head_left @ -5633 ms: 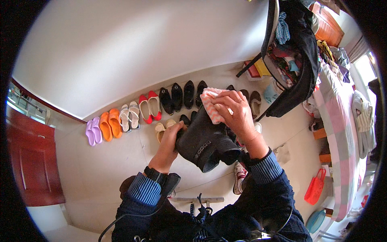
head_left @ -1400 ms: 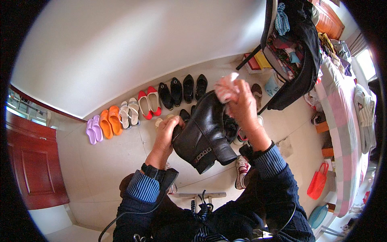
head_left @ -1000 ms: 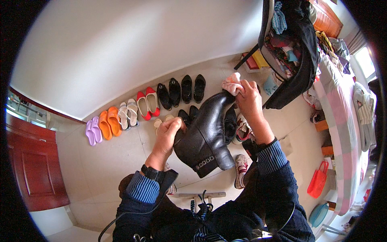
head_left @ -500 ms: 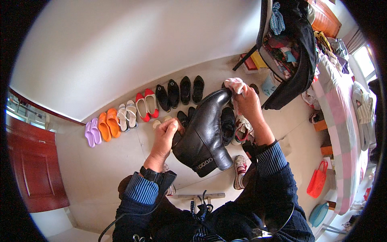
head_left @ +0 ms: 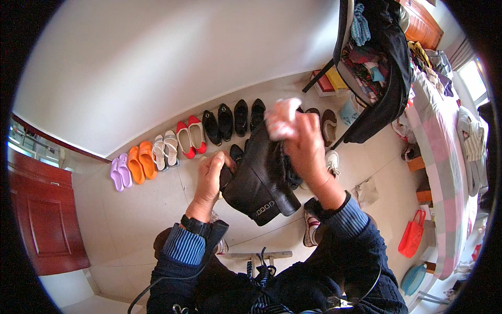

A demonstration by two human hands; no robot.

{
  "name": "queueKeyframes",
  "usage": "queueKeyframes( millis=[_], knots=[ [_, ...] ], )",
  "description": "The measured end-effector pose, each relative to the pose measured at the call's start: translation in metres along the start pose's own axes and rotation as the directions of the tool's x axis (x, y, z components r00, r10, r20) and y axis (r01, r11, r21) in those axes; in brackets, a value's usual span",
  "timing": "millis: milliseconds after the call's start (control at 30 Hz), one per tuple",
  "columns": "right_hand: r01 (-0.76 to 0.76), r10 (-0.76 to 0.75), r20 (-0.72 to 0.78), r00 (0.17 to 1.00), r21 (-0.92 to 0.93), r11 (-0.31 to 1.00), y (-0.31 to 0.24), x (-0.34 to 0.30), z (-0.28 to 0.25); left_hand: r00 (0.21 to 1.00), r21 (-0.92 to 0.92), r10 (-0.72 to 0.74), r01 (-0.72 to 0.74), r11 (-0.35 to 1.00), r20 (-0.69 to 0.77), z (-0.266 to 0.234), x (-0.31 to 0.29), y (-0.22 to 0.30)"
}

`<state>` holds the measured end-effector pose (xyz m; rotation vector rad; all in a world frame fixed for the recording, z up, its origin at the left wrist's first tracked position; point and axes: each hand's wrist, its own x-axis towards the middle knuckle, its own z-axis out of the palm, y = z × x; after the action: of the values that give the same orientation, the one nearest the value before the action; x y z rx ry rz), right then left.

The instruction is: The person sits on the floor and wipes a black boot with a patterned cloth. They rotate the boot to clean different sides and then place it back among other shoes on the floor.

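A black ankle boot (head_left: 259, 180) with a chain-like trim near its heel hangs in front of me above the floor. My left hand (head_left: 209, 180) is closed around the edge of the boot's shaft. Closed on a pale pink cloth (head_left: 282, 119), my right hand (head_left: 306, 146) is over the far, toe end of the boot. The hand and the cloth are smeared by motion and cover much of the toe, so I cannot tell whether the cloth touches the leather.
Along the wall stand purple slippers (head_left: 121, 171), orange slippers (head_left: 141, 162), sandals (head_left: 166, 149), red-and-cream flats (head_left: 191, 137) and several dark shoes (head_left: 225, 121). A black fabric rack (head_left: 384, 104) and a bed (head_left: 436, 172) are at right, with a red bag (head_left: 412, 234) on the floor.
My right hand and the cloth have moved left from the boot's toe tip. The boot has turned slightly, and its toe is now largely covered. My left hand keeps its hold.
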<state>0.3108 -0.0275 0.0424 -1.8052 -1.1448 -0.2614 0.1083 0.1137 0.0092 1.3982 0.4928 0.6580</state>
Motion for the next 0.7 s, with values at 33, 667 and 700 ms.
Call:
queueKeyframes(
  millis=[33,667,700],
  knots=[
    [0.088,-0.092,0.089,0.992,0.049,0.995,-0.005,-0.004,-0.002,1.000,-0.008,-0.006,0.006,1.000,-0.012,0.001,0.000,0.001],
    [0.071,-0.044,0.238,0.970,-0.107,0.992,-0.028,0.009,-0.006,0.987,0.247,-0.031,0.070,0.967,-0.160,0.002,0.002,-0.012],
    [0.095,-0.080,0.216,0.973,-0.061,0.994,-0.027,0.010,-0.006,0.987,0.274,0.000,0.045,0.961,-0.162,0.002,0.004,-0.012]
  ],
)
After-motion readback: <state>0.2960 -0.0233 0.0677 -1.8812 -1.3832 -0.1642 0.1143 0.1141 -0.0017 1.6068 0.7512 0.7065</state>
